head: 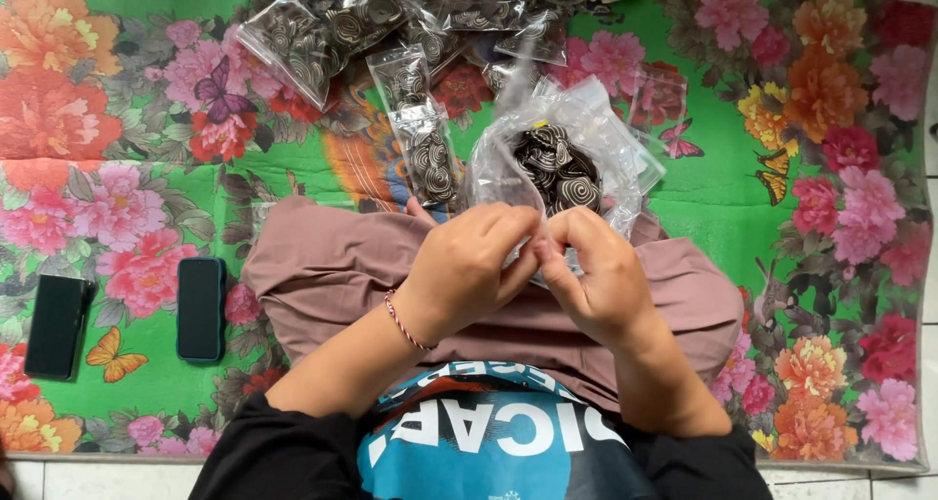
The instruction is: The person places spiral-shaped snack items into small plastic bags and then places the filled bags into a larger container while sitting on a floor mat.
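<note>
Both hands, left hand [464, 266] and right hand [596, 280], pinch shut on the mouth of a clear bag [557, 163] of swirl-patterned pieces just above them, apparently sealing it; pressing evenly along the edge seems needed next.

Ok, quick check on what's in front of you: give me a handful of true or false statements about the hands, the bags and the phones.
1. Both hands, left hand and right hand, pinch the clear plastic bag of dark swirl-patterned pieces. True.
2. The two phones lie to the person's right. False: they lie on the left side of the floral mat.
3. A red string bracelet sits on the left wrist. True.
4. The filled small bags are stacked on the lap. False: they lie on the mat beyond the knees.
</note>
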